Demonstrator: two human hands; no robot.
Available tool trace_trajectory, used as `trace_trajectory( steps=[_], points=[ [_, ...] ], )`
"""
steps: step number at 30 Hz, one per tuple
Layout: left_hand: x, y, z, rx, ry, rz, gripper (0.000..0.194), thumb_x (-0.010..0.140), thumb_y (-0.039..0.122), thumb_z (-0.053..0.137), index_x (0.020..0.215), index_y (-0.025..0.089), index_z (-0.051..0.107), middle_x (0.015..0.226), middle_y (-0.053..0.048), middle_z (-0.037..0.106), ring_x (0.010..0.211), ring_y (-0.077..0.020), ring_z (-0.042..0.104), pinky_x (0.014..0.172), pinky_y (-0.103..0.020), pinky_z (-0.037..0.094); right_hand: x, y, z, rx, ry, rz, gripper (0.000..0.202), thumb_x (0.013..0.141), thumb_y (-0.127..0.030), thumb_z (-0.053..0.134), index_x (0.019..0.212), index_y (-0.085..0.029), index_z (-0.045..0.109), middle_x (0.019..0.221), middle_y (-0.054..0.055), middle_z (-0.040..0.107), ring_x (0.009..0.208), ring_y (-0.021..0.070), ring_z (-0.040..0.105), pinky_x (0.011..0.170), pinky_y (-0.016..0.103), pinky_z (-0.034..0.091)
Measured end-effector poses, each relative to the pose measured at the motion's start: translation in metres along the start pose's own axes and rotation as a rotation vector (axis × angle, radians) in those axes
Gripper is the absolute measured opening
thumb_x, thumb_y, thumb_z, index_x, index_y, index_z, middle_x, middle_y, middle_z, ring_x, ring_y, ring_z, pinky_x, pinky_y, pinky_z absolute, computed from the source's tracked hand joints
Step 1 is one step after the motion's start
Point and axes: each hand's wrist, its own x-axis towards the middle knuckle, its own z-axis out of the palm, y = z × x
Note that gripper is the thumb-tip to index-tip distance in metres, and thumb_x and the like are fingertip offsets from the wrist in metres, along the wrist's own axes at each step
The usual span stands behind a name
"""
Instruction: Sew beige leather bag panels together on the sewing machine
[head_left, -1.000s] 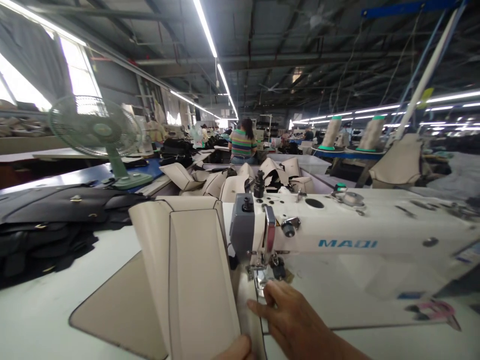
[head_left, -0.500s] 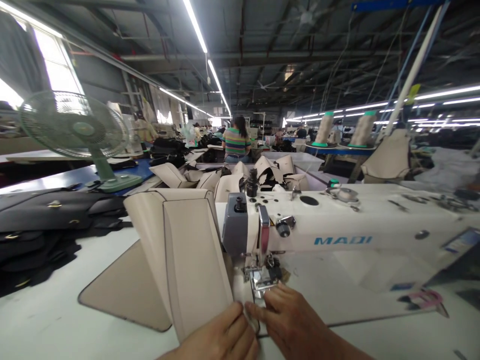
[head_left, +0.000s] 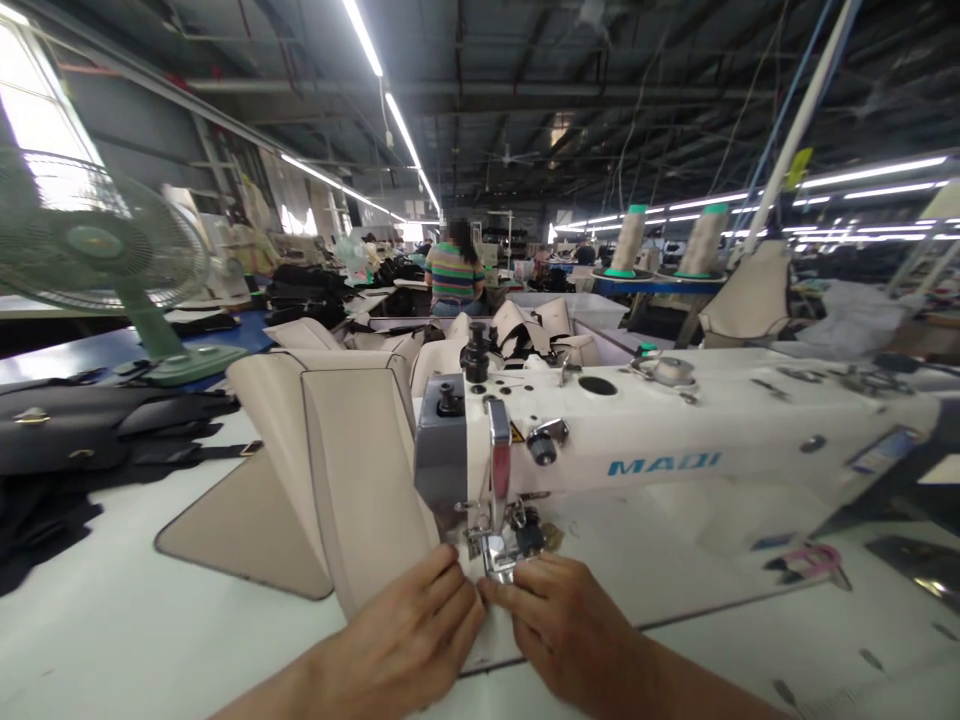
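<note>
While both forearms reach inward from below, the left hand [head_left: 416, 630] and the right hand [head_left: 566, 620] almost meet just before the needle end of the white sewing machine [head_left: 667, 430]. The left one has its knuckles upward and its fingers bent close together at the lower edge of the beige piece [head_left: 364, 470]; whether they pinch it, I cannot tell. The right one is palm down beside the metal presser foot [head_left: 499, 560], its index finger pointing toward the left one; what lies under its fingers is hidden. The beige piece stands folded, with dark edges, to the left of the machine. Under the machine's arm, toward its right end, lie pink-handled snips [head_left: 814, 562]. Farther left of the machine are black bags [head_left: 82, 430], then, behind these, a green fan [head_left: 101, 240].
</note>
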Motion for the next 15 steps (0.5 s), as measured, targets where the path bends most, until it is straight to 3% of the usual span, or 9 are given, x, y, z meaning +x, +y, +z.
trace_trajectory(
  steps=[2,5,8,11,13,15],
  points=[
    [-0.001,-0.002,0.003,-0.014,-0.034,-0.025,0.018,0.086,0.007,0.044,0.090,0.011,0.062,0.080,-0.006,0.061,0.076,-0.0206,0.055,0.098,-0.043,0.038,0.007,-0.004,-0.005,-0.029,-0.001,0.040,0.025,0.093,-0.016,0.048,0.116,-0.020,0.057,0.091,0.003,0.063,0.081,0.0187,0.058,0.075,0.031,0.044],
    [-0.002,-0.002,0.004,-0.060,-0.067,-0.053,0.021,0.087,0.005,0.041,0.089,0.012,0.060,0.080,-0.006,0.059,0.078,-0.0209,0.055,0.095,-0.043,0.040,0.022,-0.007,-0.007,-0.115,-0.098,0.072,0.013,0.093,-0.029,0.057,0.100,-0.019,0.061,0.088,0.001,0.065,0.078,0.0173,0.061,0.063,0.028,0.044],
    [0.001,-0.005,0.002,-0.120,-0.123,-0.090,0.019,0.087,0.004,0.042,0.087,0.013,0.059,0.080,-0.006,0.059,0.077,-0.0220,0.055,0.089,-0.043,0.042,0.034,-0.003,-0.002,-0.225,-0.130,0.015,0.015,0.095,-0.024,0.053,0.083,-0.019,0.060,0.081,-0.002,0.064,0.075,0.0153,0.062,0.051,0.027,0.039],
    [0.003,-0.013,-0.007,-0.220,-0.215,-0.137,0.012,0.085,0.007,0.052,0.087,0.016,0.059,0.085,-0.005,0.061,0.083,-0.0215,0.057,0.089,-0.039,0.040,0.036,0.004,0.004,-0.266,-0.128,-0.046,0.020,0.096,-0.019,0.048,0.080,-0.018,0.059,0.082,-0.002,0.063,0.071,0.0141,0.061,0.048,0.026,0.037],
    [0.001,-0.018,-0.016,-0.231,-0.237,-0.174,0.012,0.084,0.014,0.060,0.095,0.020,0.061,0.096,-0.003,0.064,0.095,-0.0205,0.058,0.102,-0.041,0.032,0.033,0.006,0.007,-0.283,-0.125,-0.078,0.019,0.097,-0.018,0.047,0.082,-0.018,0.059,0.084,-0.001,0.062,0.066,0.0143,0.058,0.048,0.027,0.038],
    [-0.005,-0.021,-0.026,-0.169,-0.226,-0.215,0.029,0.082,0.026,0.066,0.110,0.026,0.059,0.114,-0.001,0.063,0.110,-0.0214,0.055,0.112,-0.049,0.013,0.032,0.006,0.008,-0.307,-0.116,-0.113,0.019,0.097,-0.016,0.045,0.085,-0.017,0.059,0.086,0.000,0.061,0.064,0.0151,0.056,0.047,0.028,0.038]
  ],
)
